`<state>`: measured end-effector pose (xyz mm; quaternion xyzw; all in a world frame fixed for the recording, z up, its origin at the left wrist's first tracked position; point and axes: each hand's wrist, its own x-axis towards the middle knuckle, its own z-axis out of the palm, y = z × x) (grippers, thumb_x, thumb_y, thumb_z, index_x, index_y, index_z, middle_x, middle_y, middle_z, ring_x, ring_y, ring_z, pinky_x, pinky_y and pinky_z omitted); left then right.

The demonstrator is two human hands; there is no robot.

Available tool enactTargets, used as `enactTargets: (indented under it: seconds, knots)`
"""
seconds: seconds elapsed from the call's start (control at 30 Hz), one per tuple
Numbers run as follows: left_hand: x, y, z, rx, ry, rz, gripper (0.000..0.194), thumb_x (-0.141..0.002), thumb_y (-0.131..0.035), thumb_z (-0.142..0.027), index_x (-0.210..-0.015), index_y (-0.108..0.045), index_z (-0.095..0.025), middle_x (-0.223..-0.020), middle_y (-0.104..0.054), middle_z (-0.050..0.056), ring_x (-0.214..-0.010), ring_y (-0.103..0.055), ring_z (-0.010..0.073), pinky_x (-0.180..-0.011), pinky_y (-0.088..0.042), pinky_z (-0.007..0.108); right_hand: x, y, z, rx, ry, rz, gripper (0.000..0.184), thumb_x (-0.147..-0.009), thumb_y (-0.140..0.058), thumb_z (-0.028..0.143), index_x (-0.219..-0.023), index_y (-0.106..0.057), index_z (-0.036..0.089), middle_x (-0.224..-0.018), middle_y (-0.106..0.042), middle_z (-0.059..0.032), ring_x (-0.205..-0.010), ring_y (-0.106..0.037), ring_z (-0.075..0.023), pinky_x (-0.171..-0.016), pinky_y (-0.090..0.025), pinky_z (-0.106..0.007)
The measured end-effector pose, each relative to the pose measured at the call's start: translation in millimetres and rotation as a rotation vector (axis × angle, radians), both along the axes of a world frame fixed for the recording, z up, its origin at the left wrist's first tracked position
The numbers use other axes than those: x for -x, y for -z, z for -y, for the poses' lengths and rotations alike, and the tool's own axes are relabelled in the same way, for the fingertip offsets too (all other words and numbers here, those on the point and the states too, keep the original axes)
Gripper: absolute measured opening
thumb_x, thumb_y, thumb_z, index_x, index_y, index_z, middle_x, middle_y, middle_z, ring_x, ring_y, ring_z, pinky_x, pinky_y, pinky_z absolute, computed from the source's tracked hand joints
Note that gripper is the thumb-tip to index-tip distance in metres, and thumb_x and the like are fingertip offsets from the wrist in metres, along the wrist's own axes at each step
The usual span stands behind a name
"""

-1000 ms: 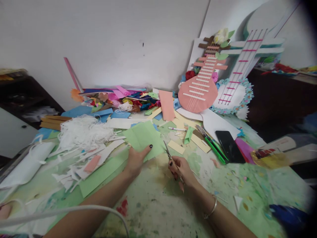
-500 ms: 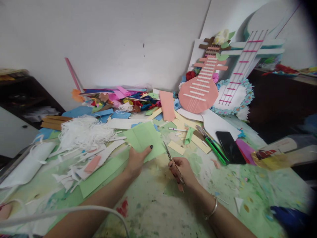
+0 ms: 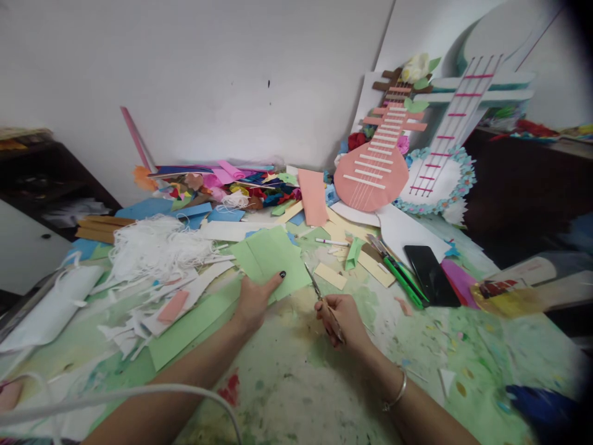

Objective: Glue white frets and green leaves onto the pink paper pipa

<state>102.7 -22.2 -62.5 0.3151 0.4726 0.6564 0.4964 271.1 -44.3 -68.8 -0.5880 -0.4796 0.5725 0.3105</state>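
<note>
Scissors [image 3: 317, 289] inside closed right grip [image 3: 343, 320], near green paper [image 3: 266, 252] in left grip [image 3: 253, 301]

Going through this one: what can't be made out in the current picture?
All in the head view:
Left hand: its fingers, apart from the thumb, are hidden by the green paper.
Scissors: handle loops partly covered by the right hand.
Blue object, lower right: blurred near the dark border; can't tell what it is.
Clear package: markings too blurred to read.
White cable: cut off by the bottom edge.
</note>
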Motion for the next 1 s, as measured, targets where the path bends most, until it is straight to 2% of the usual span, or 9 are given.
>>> enactTargets:
  seconds: [0.13,0.37,0.53,0.83,1.0]
  knots:
    - [-1,-1.1,1,-0.010,0.020,0.019,0.060,-0.061,-0.078,-0.027,-0.116,-0.058,-0.013,-0.109,-0.067,0.012,-0.100,-0.062,0.0258,-0.090,-0.049,0.040,1,2.6,2,-0.093,-0.019,-0.052,0.051,-0.072,-0.045,0.068,-0.058,-0.046,0.019,-0.033,-0.037,0.0077,-0.023,-0.032,-0.0063,-0.023,-0.020,-0.017]
    - [-3,1.6,5,0.064,0.098,-0.054,0.060,-0.062,-0.077,-0.030,-0.116,-0.058,-0.015,-0.110,-0.066,0.015,-0.096,-0.063,0.0287,-0.085,-0.052,0.043,2,2.6,3,-0.166,-0.113,-0.071,0.056,-0.072,-0.042,0.073,-0.062,-0.046,0.018,-0.038,-0.039,0.0065,-0.029,-0.035,-0.0063,-0.030,-0.023,-0.018]
    - [-4,6.8,7,0.092,0.126,-0.114,0.062,-0.060,-0.078,-0.032,-0.115,-0.059,-0.011,-0.105,-0.068,0.015,-0.093,-0.065,0.0284,-0.083,-0.053,0.041,3,6.4,3,-0.194,-0.050,-0.073,0.052,-0.074,-0.047,0.069,-0.060,-0.046,0.018,-0.037,-0.038,0.0067,-0.029,-0.032,-0.0058,-0.030,-0.022,-0.018]
    - [-9,3.8,11,0.135,0.115,-0.079,0.065,-0.058,-0.079,-0.031,-0.117,-0.058,-0.012,-0.101,-0.070,0.014,-0.090,-0.067,0.0284,-0.081,-0.053,0.042,-1,19.1,-2,-0.225,-0.010,0.071,0.049,-0.073,-0.053,0.061,-0.053,-0.046,0.018,-0.035,-0.037,0.0058,-0.027,-0.033,-0.0055,-0.030,-0.022,-0.018]
    - [-9,6.1,11,0.122,0.102,-0.069,0.064,-0.059,-0.078,-0.030,-0.117,-0.057,-0.013,-0.102,-0.069,0.014,-0.089,-0.067,0.0280,-0.080,-0.053,0.043,3,13.4,-1,-0.113,0.031,0.067,0.043,-0.071,-0.056,0.056,-0.052,-0.048,0.019,-0.030,-0.036,0.0069,-0.021,-0.032,-0.0074,-0.024,-0.021,-0.019]
